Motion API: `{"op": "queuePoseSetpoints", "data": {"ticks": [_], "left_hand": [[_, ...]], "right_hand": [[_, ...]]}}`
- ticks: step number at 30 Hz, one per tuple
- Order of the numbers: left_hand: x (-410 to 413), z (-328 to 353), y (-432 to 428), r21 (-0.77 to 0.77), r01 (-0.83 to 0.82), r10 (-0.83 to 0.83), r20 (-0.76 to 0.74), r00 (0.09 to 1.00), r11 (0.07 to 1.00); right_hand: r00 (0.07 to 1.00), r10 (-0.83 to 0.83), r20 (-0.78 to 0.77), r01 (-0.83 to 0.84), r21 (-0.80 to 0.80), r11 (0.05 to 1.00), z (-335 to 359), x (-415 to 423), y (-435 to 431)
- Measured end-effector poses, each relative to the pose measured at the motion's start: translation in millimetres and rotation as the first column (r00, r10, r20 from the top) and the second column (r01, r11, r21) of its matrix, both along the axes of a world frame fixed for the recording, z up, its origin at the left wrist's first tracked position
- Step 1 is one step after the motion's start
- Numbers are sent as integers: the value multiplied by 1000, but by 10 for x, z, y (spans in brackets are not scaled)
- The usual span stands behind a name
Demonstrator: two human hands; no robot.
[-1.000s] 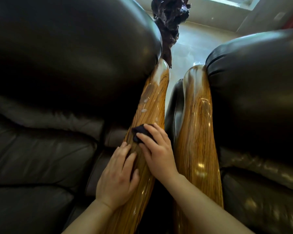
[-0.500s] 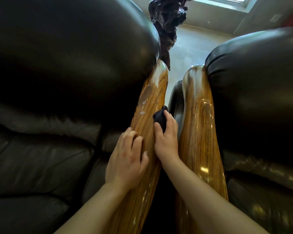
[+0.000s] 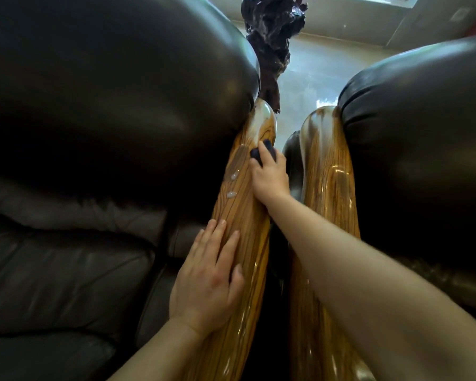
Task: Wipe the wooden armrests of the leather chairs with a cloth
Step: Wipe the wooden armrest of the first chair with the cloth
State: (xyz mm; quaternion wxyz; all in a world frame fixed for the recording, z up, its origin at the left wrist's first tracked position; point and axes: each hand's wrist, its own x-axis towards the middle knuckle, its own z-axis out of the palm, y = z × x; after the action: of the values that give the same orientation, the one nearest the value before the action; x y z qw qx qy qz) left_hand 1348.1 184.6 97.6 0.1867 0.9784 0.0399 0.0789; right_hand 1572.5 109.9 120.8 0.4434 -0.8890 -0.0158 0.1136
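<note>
Between two dark leather chairs [image 3: 107, 111], two shiny wooden armrests run side by side, close but not touching. The right hand [image 3: 270, 176] is far up the left armrest [image 3: 245, 215], near its round end. Its fingers are curled around a small dark cloth [image 3: 263, 152] and press it onto the wood. The left hand [image 3: 206, 281] lies flat and open lower down on the same armrest, holding nothing, just resting there. Two little pale wet blobs [image 3: 232, 185] sit on the wood just to the left of the right hand, and a dull smear shows a bit above them. I think this armrest is only partly wiped, because those spots are not cleaned off yet. To do this step well, the hand should keep the cloth flat on the wood and push with steady, gentle force. It should slide sideways over the blobs and the smear, then go along the grain so no streaks stay behind. The cloth is small, so it may need many short rubs. The rounded end and the sides need rubbing too, not only the top. The right armrest [image 3: 327, 171] has no hand on it and looks like the next job. No bowls, boxes or buckets show anywhere, so nothing is being kept inside anything.
</note>
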Motion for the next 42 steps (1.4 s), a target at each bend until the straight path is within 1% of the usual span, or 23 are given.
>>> {"op": "queuePoseSetpoints", "data": {"ticks": [2, 4, 6, 8, 9, 11, 14, 18, 20, 21, 23, 25, 26, 27, 28, 29, 30, 33, 35, 37, 39, 40, 42], "left_hand": [[7, 2, 3, -18, 0, 0, 4, 1000, 1000], [-2, 3, 6, -21, 1, -1, 3, 1000, 1000], [-3, 7, 9, -28, 6, -6, 2, 1000, 1000], [3, 2, 9, -20, 10, -10, -1, 1000, 1000], [2, 3, 10, -18, 13, -13, -1, 1000, 1000], [2, 3, 13, -30, 11, -11, 0, 1000, 999], [9, -4, 16, -43, 15, -15, -5, 1000, 999], [3, 9, 20, -58, 7, -8, -10, 1000, 998], [-2, 18, 25, -66, 3, -4, -8, 1000, 998], [-4, 22, 23, -67, 4, -4, -7, 1000, 998], [-2, 24, 21, -68, 8, -8, -5, 1000, 998], [6, 22, 21, -61, 17, -17, -2, 1000, 998], [7, 23, 19, -59, 20, -20, 1, 1000, 998], [5, 26, 20, -59, 23, -22, 4, 1000, 998], [1, 30, 25, -60, 26, -25, 5, 1000, 998], [3, 34, 29, -61, 27, -26, 6, 1000, 998], [10, 34, 28, -61, 27, -27, 11, 1000, 998], [13, 1, 12, -41, 31, -30, 21, 999, 999], [15, -9, 16, -44, 31, -30, 27, 999, 999], [22, -29, 27, -57, 34, -31, 42, 999, 998], [28, -39, 23, -59, 34, -30, 58, 998, 998], [31, -37, 24, -57, 35, -31, 61, 998, 998], [43, -35, 27, -46, 34, -32, 60, 998, 998]], "right_hand": [[999, -5, -34, 5, 16, 1000, 25, 183, 36], [1000, -1, -13, 2, 71, 997, 52, 94, 33], [993, 55, 104, -62, 72, 995, 9, -257, -73], [960, 153, 234, -154, -13, 988, -68, -737, -232], [945, 191, 265, -185, -46, 982, -89, -919, -303], [947, 198, 251, -191, -54, 980, -105, -969, -340], [976, 110, 189, -100, -63, 993, -4, -525, -145], [999, -31, 22, 29, 81, 996, 198, 108, 47], [997, -69, 16, 66, 163, 984, 291, 223, -48], [993, -109, 47, 94, 251, 963, 359, 242, -107], [975, -218, 35, 176, 475, 862, 515, 221, -213], [969, -244, -40, 216, 612, 761, 548, 214, -199], [979, -202, -34, 183, 593, 784, 515, 199, -148], [993, -119, 17, 93, 511, 854, 467, 173, -93], [995, -21, 100, -18, 377, 926, 392, 157, -52], [984, 70, 162, -105, 218, 970, 324, 138, -23], [968, 142, 206, -167, 110, 980, 253, 138, -6], [918, 281, 278, -288, -18, 958, 108, 207, -83], [861, 373, 345, -345, -144, 928, 59, 324, -110], [877, 334, 346, -303, -142, 942, 88, 528, -10], [944, 186, 273, -188, -19, 982, 148, 788, 167], [958, 132, 254, -135, -6, 991, 175, 885, 249], [952, 105, 289, -89, -69, 994, 197, 889, 330]]}}
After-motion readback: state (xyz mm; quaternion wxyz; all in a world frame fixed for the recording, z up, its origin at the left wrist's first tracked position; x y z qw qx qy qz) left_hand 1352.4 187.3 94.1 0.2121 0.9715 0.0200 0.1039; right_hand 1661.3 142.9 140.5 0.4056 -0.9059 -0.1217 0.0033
